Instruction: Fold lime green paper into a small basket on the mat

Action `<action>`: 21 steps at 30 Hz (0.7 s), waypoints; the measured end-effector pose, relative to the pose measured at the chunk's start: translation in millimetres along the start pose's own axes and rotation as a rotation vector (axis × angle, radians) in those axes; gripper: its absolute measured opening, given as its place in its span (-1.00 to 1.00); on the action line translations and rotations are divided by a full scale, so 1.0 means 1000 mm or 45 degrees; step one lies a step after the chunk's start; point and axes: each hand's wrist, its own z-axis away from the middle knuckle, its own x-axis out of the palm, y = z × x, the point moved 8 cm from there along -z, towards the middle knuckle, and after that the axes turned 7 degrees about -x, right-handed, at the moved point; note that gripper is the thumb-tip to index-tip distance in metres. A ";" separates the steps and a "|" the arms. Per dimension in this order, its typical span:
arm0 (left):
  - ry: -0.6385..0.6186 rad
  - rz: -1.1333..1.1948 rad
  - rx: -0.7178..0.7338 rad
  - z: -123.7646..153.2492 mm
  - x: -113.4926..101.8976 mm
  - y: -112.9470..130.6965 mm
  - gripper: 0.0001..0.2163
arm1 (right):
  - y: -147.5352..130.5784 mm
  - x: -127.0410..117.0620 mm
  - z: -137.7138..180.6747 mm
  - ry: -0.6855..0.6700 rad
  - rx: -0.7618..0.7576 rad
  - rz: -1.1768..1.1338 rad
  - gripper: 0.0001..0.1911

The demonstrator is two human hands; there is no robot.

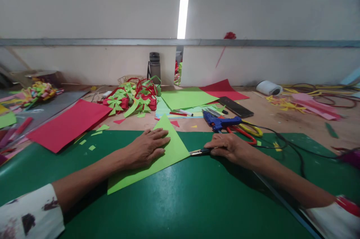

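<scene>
My left hand (147, 149) lies flat, fingers stretched out, on a light-green paper (174, 149) with a pointed top. This paper looks folded and rests on the green mat (174, 209). In my right hand (229, 148) is a utility knife (201, 152) with a silver blade and dark handle. Its tip touches, or nearly touches, the paper's right corner; my fingers hide the rear of the handle. Just beyond my right hand lies a blue glue gun (222, 122), beside red-handled scissors (243, 135).
A red sheet (71, 124) lies at left near green scraps (92, 147). Red and green paper crafts (129, 98) stand behind, before a dark bottle (154, 68). A phone (236, 107) and marker (185, 112) lie at the back. A black cord (281, 138) trails right.
</scene>
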 end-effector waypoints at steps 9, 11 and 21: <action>-0.035 -0.035 -0.016 0.001 0.003 -0.002 -0.59 | 0.001 0.000 0.000 -0.031 0.045 -0.039 -0.71; -0.039 -0.045 -0.030 0.001 0.003 -0.002 -0.59 | 0.002 0.002 0.000 -0.034 0.051 -0.046 -0.69; -0.012 -0.027 -0.035 0.000 0.006 -0.005 -0.59 | 0.002 0.004 0.001 -0.026 0.032 -0.045 -0.68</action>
